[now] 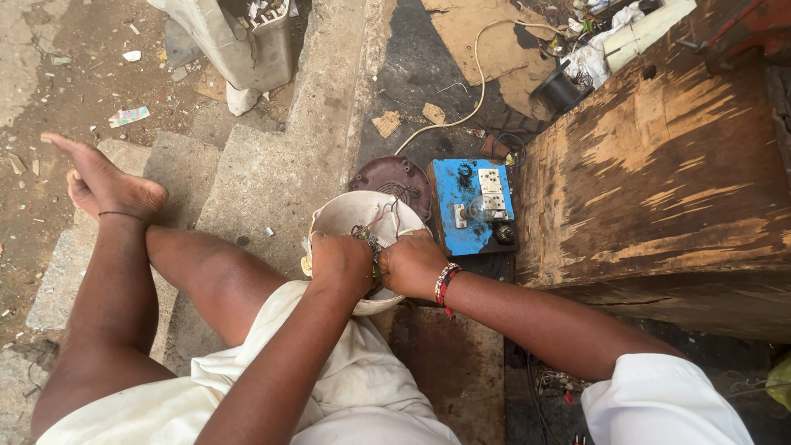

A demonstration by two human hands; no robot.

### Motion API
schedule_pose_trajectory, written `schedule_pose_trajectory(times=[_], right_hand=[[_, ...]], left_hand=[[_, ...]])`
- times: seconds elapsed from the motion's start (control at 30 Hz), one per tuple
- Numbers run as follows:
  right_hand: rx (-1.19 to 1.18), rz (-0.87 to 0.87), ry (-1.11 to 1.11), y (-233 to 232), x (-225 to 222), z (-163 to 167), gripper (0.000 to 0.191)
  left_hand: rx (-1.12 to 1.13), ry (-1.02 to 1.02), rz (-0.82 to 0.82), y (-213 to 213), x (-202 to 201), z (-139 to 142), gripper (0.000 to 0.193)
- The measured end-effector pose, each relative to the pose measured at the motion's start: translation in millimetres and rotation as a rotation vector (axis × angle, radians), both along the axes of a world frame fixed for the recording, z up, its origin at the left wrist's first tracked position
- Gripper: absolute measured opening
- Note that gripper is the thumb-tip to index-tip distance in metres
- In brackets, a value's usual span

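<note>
Working both hands into the wiring at the middle of a round white housing (pixel 356 216) that is resting on my lap at the edge of the concrete step (pixel 264 177).

I am bracing my left hand (pixel 340 262) over the near rim, fingers curled closed onto the housing and the wire bundle (pixel 367 240); my right hand (pixel 412 264) is pressing in beside it, fingers bent into the centre, though I cannot tell exactly which strand they are pinching. I am judging this as the wire-handling step, mid-way. Any further move is calling for a steady housing and fine fingertip control. A blue switchboard (pixel 470 204) is lying just beyond, beside a worn wooden bench (pixel 659 165).
</note>
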State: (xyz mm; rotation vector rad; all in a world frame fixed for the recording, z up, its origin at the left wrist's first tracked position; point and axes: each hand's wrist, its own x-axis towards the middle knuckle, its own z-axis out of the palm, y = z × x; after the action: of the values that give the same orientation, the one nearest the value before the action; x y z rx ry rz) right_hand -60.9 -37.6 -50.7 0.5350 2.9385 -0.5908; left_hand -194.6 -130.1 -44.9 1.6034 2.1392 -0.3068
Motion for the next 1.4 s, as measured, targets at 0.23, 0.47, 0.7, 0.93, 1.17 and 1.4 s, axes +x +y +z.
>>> schedule_pose_trajectory(times=[0.23,0.47,0.7,0.93,1.17,1.4], right_hand=[[-0.028,0.013,-0.032,1,-3,0,0.003],[-0.090,0.004,-0.008,3,-1,-3,0.001],[-0.126,0.028,-0.002,8,3,-11,0.002],[-0.127,0.061,0.017,6,2,-12,0.003],[-0.109,0.059,-0.022,4,2,-10,0.002],[-0.076,0.098,0.004,3,-1,-10,0.005]], left_hand=[[-0.005,-0.012,0.004,-1,-2,4,0.027],[-0.022,-0.004,-0.005,-1,-2,6,0.028],[-0.023,-0.007,-0.015,0,0,1,0.024],[-0.026,0.001,-0.025,-2,0,-4,0.021],[-0.021,0.006,-0.015,-3,1,-2,0.021],[-0.010,0.023,-0.017,-3,3,-4,0.022]])
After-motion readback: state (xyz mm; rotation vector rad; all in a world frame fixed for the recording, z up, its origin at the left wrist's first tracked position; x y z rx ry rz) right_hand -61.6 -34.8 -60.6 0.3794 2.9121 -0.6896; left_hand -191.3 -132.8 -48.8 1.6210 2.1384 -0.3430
